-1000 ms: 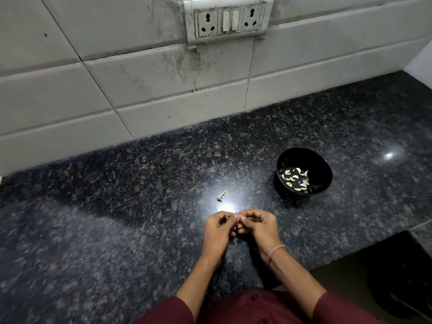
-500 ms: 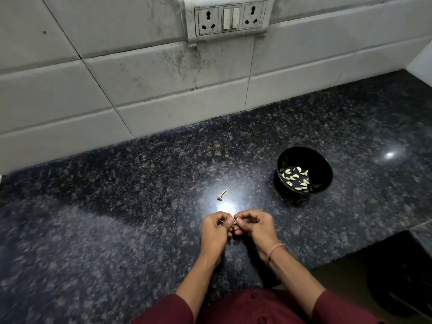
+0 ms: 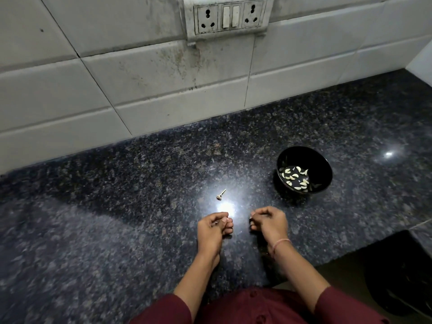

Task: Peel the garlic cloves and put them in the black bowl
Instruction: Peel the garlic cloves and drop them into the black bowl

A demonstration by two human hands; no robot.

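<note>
The black bowl (image 3: 326, 168) stands on the dark granite counter to the right, with several peeled garlic cloves (image 3: 295, 179) in its bottom. My left hand (image 3: 213, 228) is low over the counter, its fingers curled and pinching a thin pale scrap of garlic skin. My right hand (image 3: 268, 222) hovers a short gap to the right, below and left of the bowl. Its fingers are curled tight round a garlic clove that is almost wholly hidden. A small garlic stem (image 3: 221, 194) lies on the counter just beyond my left hand.
A tiled wall with a switch and socket plate (image 3: 230, 16) backs the counter (image 3: 117, 206). The counter's front edge steps back at the lower right, where a dark bin (image 3: 402, 277) stands on the floor. A bright light reflection sits between the stem and my hands.
My hands, which were pressed together working one clove, have pulled apart, the left going left and the right going right. The bowl and stem have not moved.
</note>
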